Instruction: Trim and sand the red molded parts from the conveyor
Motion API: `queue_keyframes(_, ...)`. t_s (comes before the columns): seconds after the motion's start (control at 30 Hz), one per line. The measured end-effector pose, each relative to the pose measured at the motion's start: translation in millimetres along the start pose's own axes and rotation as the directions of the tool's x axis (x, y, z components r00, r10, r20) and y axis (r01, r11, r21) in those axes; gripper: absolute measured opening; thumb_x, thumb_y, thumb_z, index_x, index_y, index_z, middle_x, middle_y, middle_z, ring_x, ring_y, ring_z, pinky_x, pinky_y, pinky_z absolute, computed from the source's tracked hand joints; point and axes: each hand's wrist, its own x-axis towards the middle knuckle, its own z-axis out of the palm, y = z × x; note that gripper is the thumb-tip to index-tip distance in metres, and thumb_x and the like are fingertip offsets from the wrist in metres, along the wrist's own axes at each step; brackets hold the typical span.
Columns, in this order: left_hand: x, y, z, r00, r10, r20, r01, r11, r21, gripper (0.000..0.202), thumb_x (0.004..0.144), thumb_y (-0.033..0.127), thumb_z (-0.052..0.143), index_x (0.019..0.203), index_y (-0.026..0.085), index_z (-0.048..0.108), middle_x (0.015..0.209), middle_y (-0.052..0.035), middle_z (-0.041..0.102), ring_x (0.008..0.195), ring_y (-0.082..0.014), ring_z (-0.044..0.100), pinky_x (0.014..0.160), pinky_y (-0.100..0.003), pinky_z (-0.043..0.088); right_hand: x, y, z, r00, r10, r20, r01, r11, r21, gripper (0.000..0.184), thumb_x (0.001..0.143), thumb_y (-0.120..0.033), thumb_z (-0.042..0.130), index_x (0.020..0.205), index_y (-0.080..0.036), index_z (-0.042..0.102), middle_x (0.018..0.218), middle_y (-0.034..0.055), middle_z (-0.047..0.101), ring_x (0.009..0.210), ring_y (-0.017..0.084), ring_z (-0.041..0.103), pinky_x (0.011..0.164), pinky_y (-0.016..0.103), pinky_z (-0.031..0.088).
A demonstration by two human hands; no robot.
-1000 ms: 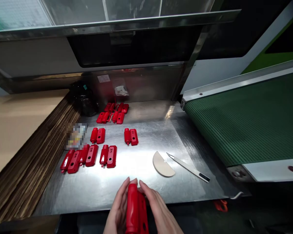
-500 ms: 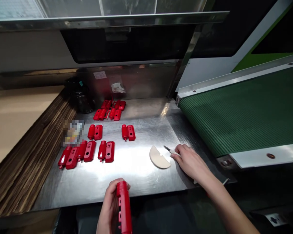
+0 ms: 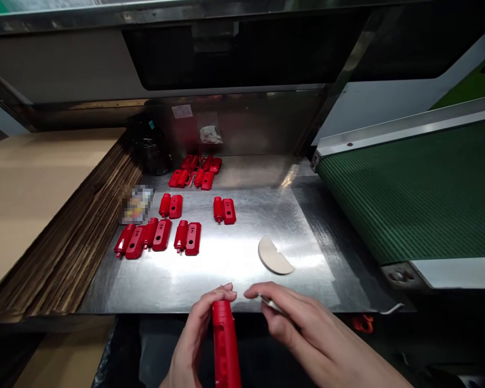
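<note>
Red plastic fills the left hand (image 3: 192, 334): its fingers curl round the left side of a red part (image 3: 226, 347), holding it, fingertips reaching past its top end. That part is nearer the wearer than the tan half-disc (image 3: 274, 256) and to its left; its lower end is cut off by the view. The right hand (image 3: 307, 328) pinches a slim pale tool (image 3: 272, 304) between thumb and fingers, on the wearer's side of the half-disc; the tool's tip is hard to make out. The left grip seems meant to keep the narrow, recessed side uncovered, and the pinch to keep the tool steerable. In pose, the left palm is turned inward along the part, while the right hand slants in from the lower right, a finger stretched towards the part but apart from it. Beyond and left of the half-disc lie red pairs (image 3: 193, 238), the nearer ones perhaps spread for easy access. Farther left of it stands a cardboard stack (image 3: 52, 178); to its right is a green belt (image 3: 420, 194).
</note>
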Motion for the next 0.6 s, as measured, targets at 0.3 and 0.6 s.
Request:
queue_keyframes(0.3,-20,-11,-13.7,0.999,0.030,0.038,-0.037,0.978,0.207,0.123,0.063,0.046,0.107,0.167,0.031,0.042,0.166,-0.0164,0.054,0.154,-0.0444,0.051,0.127,-0.053,0.044,23,-19,7,0.971,-0.222,0.092,0.235,0.959,-0.160,0.026,0.116,-0.032,0.045,0.111,-0.028,0.070,0.094,-0.0009,0.075,0.086,0.019,0.074,0.077,0.028,0.055)
queue_keyframes(0.6,-8,0,-9.3,0.981,0.184,0.067,-0.195,0.945,0.263,0.121,0.060,0.052,0.106,0.163,0.029,0.047,0.152,-0.0155,0.066,0.141,-0.0425,0.064,0.124,-0.051,0.050,15,-15,14,0.946,-0.314,0.081,0.320,0.861,-0.395,0.026,0.116,-0.029,0.046,0.113,-0.025,0.071,0.092,0.0018,0.076,0.081,0.019,0.074,0.072,0.027,0.053)
